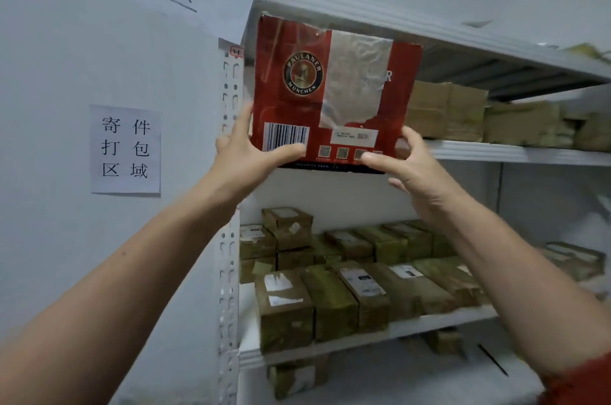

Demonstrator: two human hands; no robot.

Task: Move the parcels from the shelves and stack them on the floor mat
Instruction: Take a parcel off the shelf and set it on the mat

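I see both hands holding the red Paulaner box (334, 90) upright at the left end of the upper shelf (512, 153), its printed face toward me. The left hand (244, 156) clasps the lower left corner with the thumb under the barcode, and the right hand (410, 170) pinches the lower right corner with the thumb on the front. Taped brown parcels (463, 113) sit further right on that shelf, and small brown parcels (330, 292) crowd the lower shelf (429, 327), nearer me.
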